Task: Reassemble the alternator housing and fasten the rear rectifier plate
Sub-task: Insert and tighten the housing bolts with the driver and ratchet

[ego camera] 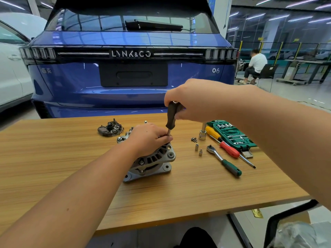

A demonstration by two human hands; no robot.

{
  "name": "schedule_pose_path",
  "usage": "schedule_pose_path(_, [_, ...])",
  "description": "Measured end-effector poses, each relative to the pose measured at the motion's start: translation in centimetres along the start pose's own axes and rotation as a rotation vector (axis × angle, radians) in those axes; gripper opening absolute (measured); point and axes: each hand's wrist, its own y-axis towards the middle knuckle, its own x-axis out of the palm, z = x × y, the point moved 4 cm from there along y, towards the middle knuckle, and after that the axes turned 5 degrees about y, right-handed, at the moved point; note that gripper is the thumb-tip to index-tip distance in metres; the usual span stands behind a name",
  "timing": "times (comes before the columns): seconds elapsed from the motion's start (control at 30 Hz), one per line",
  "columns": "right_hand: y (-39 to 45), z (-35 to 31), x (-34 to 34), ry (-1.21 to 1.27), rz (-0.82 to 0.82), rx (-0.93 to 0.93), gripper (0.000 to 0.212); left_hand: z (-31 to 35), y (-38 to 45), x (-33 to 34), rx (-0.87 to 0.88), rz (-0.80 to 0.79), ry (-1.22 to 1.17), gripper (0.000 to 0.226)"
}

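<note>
Screwdriver applied to alternator housing on bench.
Right hand grip clenched round the handle; left hand pinches the shaft.

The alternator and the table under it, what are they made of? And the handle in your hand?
The alternator looks like cast metal, probably aluminium: dull silver-grey with chunky ribs and bolt ears. The table shows streaky tan wood grain, though it is so even that it may be a printed laminate. The screwdriver handle in the right hand looks like dark, slightly shiny plastic.
</note>
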Motion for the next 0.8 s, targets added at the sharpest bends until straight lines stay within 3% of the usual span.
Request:
schedule_pose_path(0.23, [0.6,-0.6,-0.1,-0.205,0.108,0.097,0.033,0.0,-0.1,-0.1,0.000,-0.005,-0.007,0.033])
schedule_pose_path(0.43, [0.6,-0.2,0.3,-0.128,0.055,0.159,0.039,0.2,-0.2,-0.1,-0.003,-0.006,-0.014,0.034])
schedule_pose_path(0.63, [1.0,-0.7,0.9,-0.076,0.140,0.338,0.052,0.2,-0.1,-0.2,-0.026,-0.015,0.004,0.038])
schedule_pose_path(0.73, [0.7,-0.2,1.2,-0.008,0.067,0.258,0.052,0.1,-0.1,-0.1,-0.023,-0.012,0.000,0.038])
schedule_pose_path(0.8, [0.3,-0.3,1.2,0.046,-0.013,0.134,0.041,0.0,0.0,0.0,-0.018,-0.018,-0.001,0.036])
